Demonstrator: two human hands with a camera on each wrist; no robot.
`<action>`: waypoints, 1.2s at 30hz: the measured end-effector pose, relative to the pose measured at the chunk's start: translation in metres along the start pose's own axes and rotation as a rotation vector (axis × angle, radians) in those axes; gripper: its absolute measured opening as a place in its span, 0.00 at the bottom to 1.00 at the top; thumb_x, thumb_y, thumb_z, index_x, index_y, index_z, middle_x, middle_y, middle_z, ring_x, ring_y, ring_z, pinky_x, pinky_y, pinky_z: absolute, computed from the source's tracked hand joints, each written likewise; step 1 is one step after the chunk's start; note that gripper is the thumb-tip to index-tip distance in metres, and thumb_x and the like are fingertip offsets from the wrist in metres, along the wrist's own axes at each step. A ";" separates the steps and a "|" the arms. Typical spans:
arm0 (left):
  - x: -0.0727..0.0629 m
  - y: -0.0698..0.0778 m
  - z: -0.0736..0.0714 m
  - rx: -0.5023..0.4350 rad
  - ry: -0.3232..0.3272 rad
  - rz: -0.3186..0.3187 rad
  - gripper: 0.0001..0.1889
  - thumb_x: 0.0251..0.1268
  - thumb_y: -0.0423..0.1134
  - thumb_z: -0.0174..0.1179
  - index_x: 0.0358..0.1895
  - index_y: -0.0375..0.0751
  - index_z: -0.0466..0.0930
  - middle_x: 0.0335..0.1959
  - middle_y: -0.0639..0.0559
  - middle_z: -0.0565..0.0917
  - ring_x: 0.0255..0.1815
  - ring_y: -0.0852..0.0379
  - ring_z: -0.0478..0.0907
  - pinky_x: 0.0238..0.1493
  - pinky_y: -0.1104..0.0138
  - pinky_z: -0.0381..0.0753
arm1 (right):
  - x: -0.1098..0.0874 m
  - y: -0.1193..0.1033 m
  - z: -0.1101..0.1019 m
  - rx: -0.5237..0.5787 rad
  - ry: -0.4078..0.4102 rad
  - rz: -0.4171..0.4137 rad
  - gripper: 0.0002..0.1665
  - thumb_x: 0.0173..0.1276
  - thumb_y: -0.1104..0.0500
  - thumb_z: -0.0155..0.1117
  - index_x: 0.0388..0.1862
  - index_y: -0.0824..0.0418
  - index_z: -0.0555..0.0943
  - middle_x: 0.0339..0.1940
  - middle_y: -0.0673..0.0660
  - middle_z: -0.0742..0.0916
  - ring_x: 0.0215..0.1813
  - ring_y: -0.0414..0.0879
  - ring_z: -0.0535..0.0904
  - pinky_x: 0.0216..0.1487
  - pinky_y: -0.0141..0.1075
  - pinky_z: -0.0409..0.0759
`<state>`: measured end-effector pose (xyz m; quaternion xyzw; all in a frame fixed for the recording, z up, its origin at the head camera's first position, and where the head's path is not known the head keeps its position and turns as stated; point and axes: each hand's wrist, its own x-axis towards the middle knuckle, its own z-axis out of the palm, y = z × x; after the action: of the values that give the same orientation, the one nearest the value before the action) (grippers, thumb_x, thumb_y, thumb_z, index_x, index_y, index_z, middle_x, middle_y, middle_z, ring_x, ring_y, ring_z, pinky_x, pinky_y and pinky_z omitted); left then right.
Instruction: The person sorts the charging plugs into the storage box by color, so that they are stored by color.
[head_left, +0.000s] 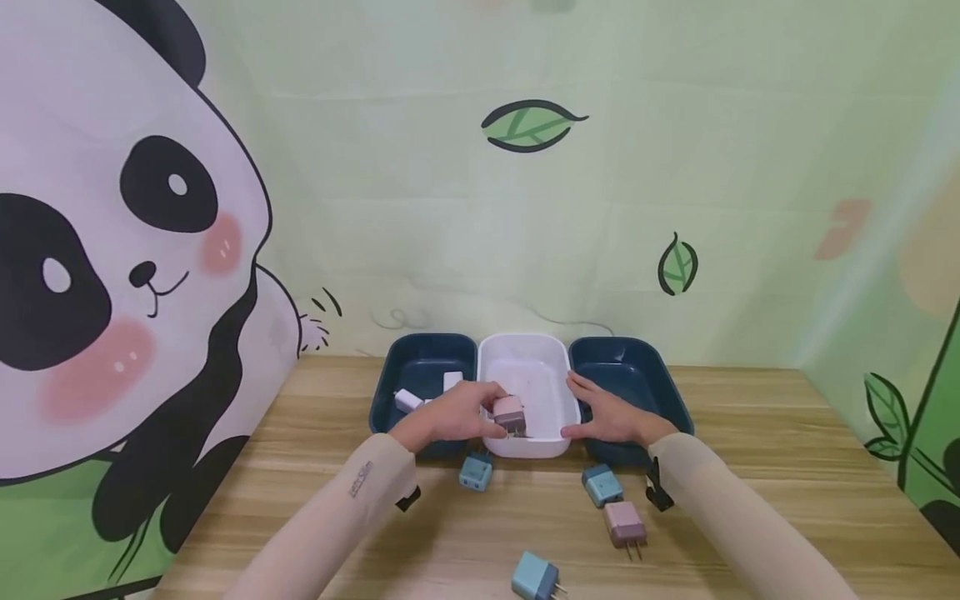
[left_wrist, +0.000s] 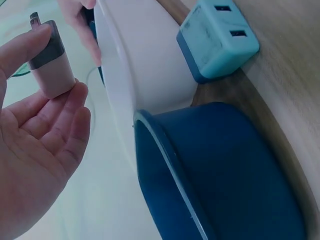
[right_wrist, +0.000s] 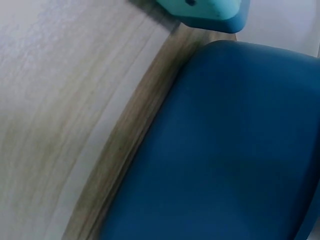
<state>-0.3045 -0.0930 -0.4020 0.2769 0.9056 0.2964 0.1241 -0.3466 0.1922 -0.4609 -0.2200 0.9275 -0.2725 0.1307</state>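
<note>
My left hand (head_left: 457, 410) pinches a pink-and-grey plug charger (head_left: 509, 410) between thumb and fingers, above the left part of the white bin (head_left: 525, 448). In the left wrist view the charger (left_wrist: 52, 65) has its grey pronged end by the thumb and its pink end against the fingertips. Over at the bin's right rim, my right hand (head_left: 611, 414) rests with fingers extended, thumb near the front corner. The right wrist view does not show that hand, only the outer wall of the dark blue bin (right_wrist: 215, 140) and part of a teal charger (right_wrist: 210, 12).
White chargers (head_left: 408, 401) lie in the left dark blue bin (head_left: 384, 392); another dark blue bin (head_left: 626, 354) stands right of the white one. In front are teal chargers (head_left: 476, 472), (head_left: 602, 485), (head_left: 534, 575) and a pink charger (head_left: 625, 522). A printed cloth (head_left: 450, 208) rises behind.
</note>
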 end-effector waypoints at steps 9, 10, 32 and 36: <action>0.019 -0.008 0.004 0.024 0.013 -0.027 0.20 0.55 0.43 0.68 0.51 0.44 0.76 0.42 0.54 0.80 0.44 0.56 0.75 0.50 0.63 0.76 | 0.001 -0.001 -0.001 -0.006 -0.006 0.003 0.60 0.56 0.39 0.69 0.76 0.60 0.47 0.77 0.58 0.49 0.75 0.61 0.46 0.67 0.60 0.54; 0.021 -0.009 0.005 0.029 0.015 -0.032 0.21 0.55 0.43 0.68 0.52 0.44 0.76 0.43 0.54 0.80 0.44 0.56 0.75 0.50 0.63 0.76 | 0.001 -0.001 -0.001 -0.007 -0.007 0.005 0.60 0.56 0.39 0.69 0.76 0.60 0.47 0.77 0.58 0.49 0.74 0.61 0.46 0.66 0.60 0.54; 0.060 -0.012 0.021 0.054 0.030 -0.096 0.23 0.56 0.39 0.67 0.56 0.45 0.74 0.41 0.53 0.79 0.40 0.57 0.74 0.44 0.66 0.77 | 0.001 0.001 0.000 0.023 -0.001 0.028 0.60 0.55 0.39 0.69 0.77 0.57 0.47 0.77 0.58 0.50 0.74 0.62 0.48 0.65 0.61 0.57; 0.065 -0.012 0.022 0.096 0.037 -0.079 0.22 0.56 0.39 0.68 0.55 0.44 0.75 0.39 0.54 0.79 0.38 0.57 0.74 0.42 0.66 0.75 | 0.001 -0.001 -0.001 0.023 -0.001 0.027 0.60 0.56 0.40 0.69 0.77 0.57 0.47 0.77 0.58 0.50 0.74 0.62 0.49 0.65 0.61 0.57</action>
<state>-0.3542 -0.0531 -0.4311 0.2409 0.9312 0.2524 0.1055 -0.3475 0.1916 -0.4600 -0.2058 0.9272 -0.2813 0.1372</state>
